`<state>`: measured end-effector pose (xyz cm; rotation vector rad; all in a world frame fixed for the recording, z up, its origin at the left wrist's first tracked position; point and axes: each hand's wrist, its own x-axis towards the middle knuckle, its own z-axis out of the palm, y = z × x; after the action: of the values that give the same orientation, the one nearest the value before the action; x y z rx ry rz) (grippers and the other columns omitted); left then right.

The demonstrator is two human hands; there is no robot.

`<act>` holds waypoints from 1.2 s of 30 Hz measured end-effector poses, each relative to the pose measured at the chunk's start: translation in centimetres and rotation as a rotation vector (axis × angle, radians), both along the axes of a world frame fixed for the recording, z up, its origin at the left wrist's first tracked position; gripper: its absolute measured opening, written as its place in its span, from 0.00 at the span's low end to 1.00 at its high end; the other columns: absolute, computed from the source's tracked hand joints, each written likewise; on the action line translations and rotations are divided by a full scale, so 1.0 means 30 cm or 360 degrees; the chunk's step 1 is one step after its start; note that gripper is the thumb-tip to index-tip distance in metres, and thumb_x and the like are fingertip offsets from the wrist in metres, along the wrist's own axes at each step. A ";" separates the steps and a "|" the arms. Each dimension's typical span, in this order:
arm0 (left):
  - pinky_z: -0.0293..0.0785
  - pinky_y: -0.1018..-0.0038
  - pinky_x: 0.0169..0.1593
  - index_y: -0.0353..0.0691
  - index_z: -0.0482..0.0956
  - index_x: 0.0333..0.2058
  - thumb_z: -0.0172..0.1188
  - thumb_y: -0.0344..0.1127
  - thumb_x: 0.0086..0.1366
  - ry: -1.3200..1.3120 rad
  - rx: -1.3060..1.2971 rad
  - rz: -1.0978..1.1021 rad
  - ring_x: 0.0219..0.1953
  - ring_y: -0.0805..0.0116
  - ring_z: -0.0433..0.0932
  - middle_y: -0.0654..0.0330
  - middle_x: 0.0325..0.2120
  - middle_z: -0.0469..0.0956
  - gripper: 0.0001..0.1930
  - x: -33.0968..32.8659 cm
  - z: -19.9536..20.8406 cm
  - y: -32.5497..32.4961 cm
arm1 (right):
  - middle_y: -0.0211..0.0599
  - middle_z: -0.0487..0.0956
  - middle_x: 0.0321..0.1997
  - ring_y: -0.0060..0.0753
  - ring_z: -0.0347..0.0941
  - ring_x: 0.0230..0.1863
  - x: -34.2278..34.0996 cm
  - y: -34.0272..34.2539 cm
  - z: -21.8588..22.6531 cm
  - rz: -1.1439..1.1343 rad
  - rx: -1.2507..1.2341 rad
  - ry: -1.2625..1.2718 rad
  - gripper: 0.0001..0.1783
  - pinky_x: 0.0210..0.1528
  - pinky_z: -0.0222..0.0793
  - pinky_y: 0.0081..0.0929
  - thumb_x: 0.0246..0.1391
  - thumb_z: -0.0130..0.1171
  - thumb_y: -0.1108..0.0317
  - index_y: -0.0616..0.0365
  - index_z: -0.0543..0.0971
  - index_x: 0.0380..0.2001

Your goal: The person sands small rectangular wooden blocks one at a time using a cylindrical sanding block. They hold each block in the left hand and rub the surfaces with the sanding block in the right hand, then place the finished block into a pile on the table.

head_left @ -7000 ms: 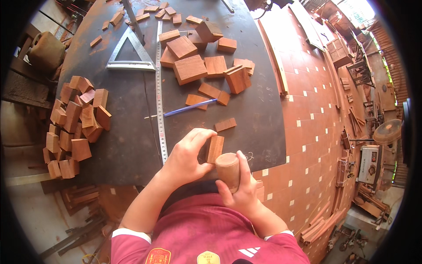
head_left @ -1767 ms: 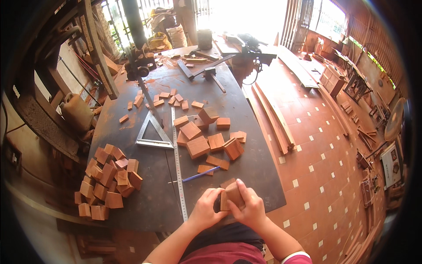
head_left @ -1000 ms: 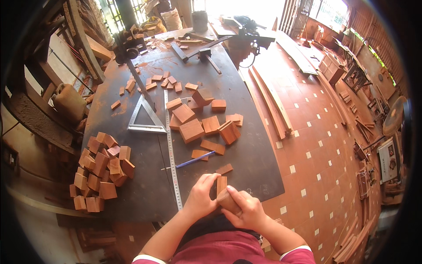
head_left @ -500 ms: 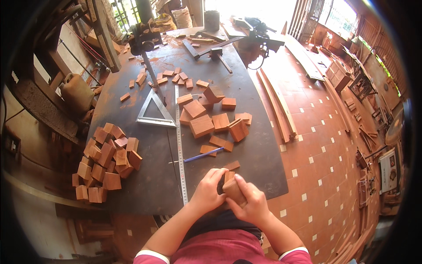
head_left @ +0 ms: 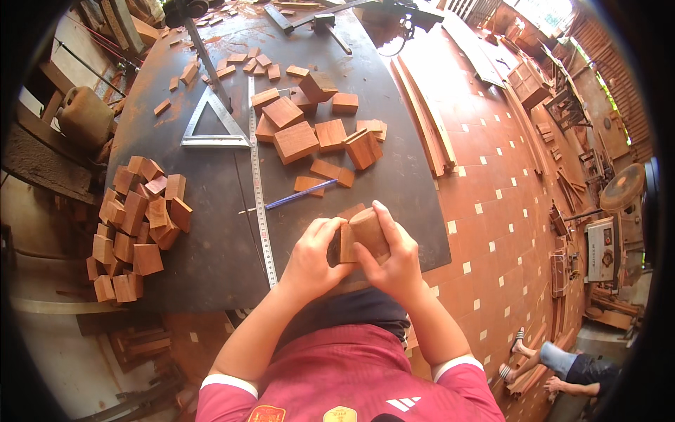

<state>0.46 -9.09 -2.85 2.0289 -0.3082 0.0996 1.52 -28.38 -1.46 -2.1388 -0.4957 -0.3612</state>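
Close to my body at the table's front edge, my left hand (head_left: 315, 259) grips a small flat wooden block (head_left: 347, 243) by its side. My right hand (head_left: 394, 254) is closed round a thicker wooden block (head_left: 370, 232) with a curved edge. The two blocks are side by side, apparently touching. Just beyond them a thin wood piece (head_left: 350, 210) lies partly hidden. A blue pen (head_left: 301, 194) rests farther off, beside a metal ruler strip (head_left: 257, 204) running away from me. Several reddish-brown blocks (head_left: 296, 143) lie loosely grouped past the pen.
A heap of wooden blocks (head_left: 135, 218) sits on the left of the dark table (head_left: 211, 281). A metal triangle square (head_left: 211, 119) lies by an upright saw blade (head_left: 204, 60). Long boards (head_left: 425, 116) stand right of the table. Another person's legs (head_left: 541, 359) show at lower right.
My view has tilted down, so the table things appear higher and farther left. Both hands still hold the blocks, now more upright and side by side. Another person has come into view.
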 end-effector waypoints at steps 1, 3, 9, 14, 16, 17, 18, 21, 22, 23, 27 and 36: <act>0.80 0.56 0.58 0.34 0.78 0.57 0.79 0.32 0.47 0.0000 -0.0008 0.0019 0.54 0.41 0.82 0.44 0.51 0.81 0.36 -0.003 -0.003 0.000 | 0.54 0.81 0.39 0.57 0.81 0.35 -0.011 -0.001 -0.001 0.0019 0.0001 0.0013 0.44 0.40 0.79 0.44 0.54 0.75 0.70 0.65 0.69 0.72; 0.80 0.55 0.58 0.33 0.77 0.58 0.78 0.30 0.49 -0.0035 0.0014 -0.0004 0.54 0.40 0.81 0.43 0.51 0.80 0.36 -0.001 0.001 0.002 | 0.54 0.81 0.39 0.57 0.81 0.35 -0.043 -0.006 0.014 0.0055 -0.0005 0.0023 0.44 0.40 0.79 0.44 0.54 0.75 0.69 0.66 0.69 0.72; 0.80 0.56 0.57 0.32 0.76 0.59 0.78 0.30 0.50 -0.0053 0.0021 -0.0021 0.54 0.41 0.81 0.43 0.51 0.79 0.35 0.002 -0.004 0.002 | 0.62 0.82 0.50 0.64 0.84 0.48 -0.117 -0.028 0.018 0.0072 -0.0004 0.0169 0.44 0.51 0.81 0.42 0.53 0.75 0.73 0.67 0.69 0.72; 0.80 0.57 0.57 0.33 0.79 0.57 0.85 0.40 0.47 -0.0066 0.0055 0.0046 0.53 0.43 0.82 0.45 0.50 0.81 0.39 0.000 -0.005 -0.013 | 0.63 0.85 0.49 0.52 0.87 0.50 0.034 0.002 -0.030 -0.0109 0.0352 0.0530 0.40 0.53 0.80 0.39 0.61 0.71 0.68 0.66 0.69 0.73; 0.80 0.56 0.57 0.33 0.78 0.57 0.86 0.40 0.47 -0.0067 0.0046 0.0057 0.53 0.43 0.82 0.46 0.50 0.81 0.39 -0.003 -0.005 -0.015 | 0.63 0.85 0.52 0.46 0.86 0.53 0.002 -0.023 -0.032 -0.0096 0.0396 0.0542 0.39 0.56 0.79 0.37 0.61 0.71 0.68 0.66 0.69 0.73; 0.79 0.56 0.57 0.33 0.78 0.57 0.86 0.40 0.47 -0.0060 0.0036 0.0069 0.53 0.43 0.82 0.46 0.50 0.81 0.39 -0.008 -0.005 -0.016 | 0.63 0.85 0.53 0.44 0.86 0.54 -0.024 -0.044 -0.036 -0.0084 0.0412 0.0556 0.39 0.57 0.79 0.36 0.62 0.70 0.68 0.66 0.69 0.73; 0.79 0.56 0.58 0.34 0.78 0.57 0.86 0.41 0.48 -0.0064 0.0059 0.0081 0.53 0.43 0.82 0.46 0.50 0.82 0.40 -0.010 -0.007 -0.017 | 0.59 0.86 0.53 0.40 0.85 0.54 -0.053 -0.061 -0.020 -0.0128 0.0423 0.0550 0.40 0.58 0.78 0.33 0.61 0.71 0.69 0.67 0.69 0.73; 0.79 0.56 0.59 0.34 0.78 0.58 0.86 0.41 0.48 -0.0107 0.0067 0.0065 0.55 0.43 0.81 0.46 0.51 0.81 0.40 -0.006 -0.012 -0.017 | 0.56 0.86 0.54 0.38 0.85 0.53 -0.134 -0.112 0.014 -0.0221 0.0620 0.0474 0.41 0.58 0.78 0.32 0.59 0.71 0.70 0.68 0.69 0.73; 0.79 0.57 0.59 0.34 0.78 0.58 0.86 0.40 0.48 -0.0097 0.0082 0.0048 0.56 0.43 0.81 0.46 0.52 0.81 0.40 -0.007 -0.004 -0.015 | 0.54 0.85 0.54 0.37 0.84 0.53 -0.155 -0.121 0.020 -0.0241 0.0649 0.0480 0.42 0.58 0.78 0.31 0.57 0.72 0.71 0.69 0.69 0.73; 0.78 0.57 0.60 0.34 0.78 0.58 0.86 0.40 0.48 -0.0086 0.0097 0.0027 0.56 0.43 0.81 0.46 0.52 0.80 0.39 -0.009 0.010 -0.014 | 0.54 0.85 0.55 0.37 0.84 0.53 -0.175 -0.131 0.017 -0.0241 0.0624 0.0469 0.42 0.58 0.78 0.31 0.57 0.73 0.71 0.69 0.69 0.73; 0.77 0.57 0.63 0.35 0.78 0.59 0.84 0.37 0.50 -0.0110 0.0253 -0.0128 0.59 0.44 0.79 0.45 0.55 0.79 0.38 -0.013 0.015 0.033 | 0.55 0.85 0.56 0.41 0.84 0.54 -0.213 -0.164 -0.010 -0.0247 0.0515 0.0419 0.44 0.58 0.78 0.33 0.55 0.75 0.71 0.68 0.69 0.73; 0.76 0.56 0.62 0.37 0.78 0.58 0.75 0.32 0.45 -0.0046 0.0460 -0.0162 0.57 0.45 0.79 0.49 0.53 0.77 0.36 -0.003 0.105 0.089 | 0.57 0.84 0.56 0.46 0.85 0.55 -0.208 -0.148 0.006 -0.0219 0.0426 0.0399 0.48 0.58 0.79 0.37 0.52 0.79 0.70 0.65 0.68 0.74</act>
<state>0.36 -6.41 0.31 2.2941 -0.4656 0.0215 -4.73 -32.83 -1.27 -1.9262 -0.1472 -0.2174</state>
